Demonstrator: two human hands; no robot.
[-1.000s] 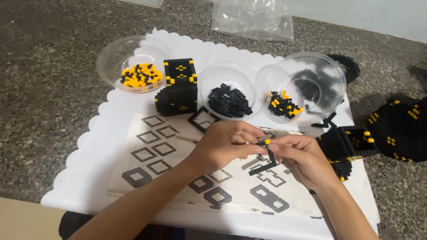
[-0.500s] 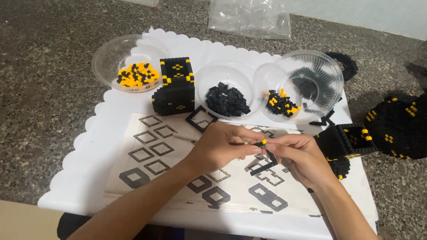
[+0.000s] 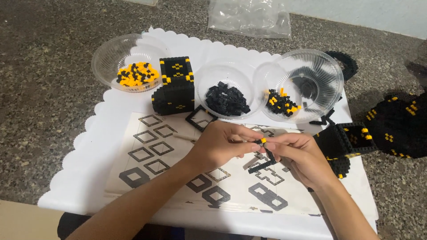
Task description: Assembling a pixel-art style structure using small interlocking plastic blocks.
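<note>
left hand and right hand both pinch small black-yellow brick piece | held above instruction sheet, near front edge of white tray | black-brick bowl behind

Worktop in front of me is speckled grey-brown stone, polished, running across the whole view. At far top right, a pale blue-white wall meets it along a slanted line. A clear plastic bag lies crumpled on the stone near that wall. Bottom left corner: a strip of light tan surface, sitting below the worktop edge; I cannot tell what it is. Light is soft and even, coming from above, with only faint shadows on the stone. No windows or lamps are in view.
</note>
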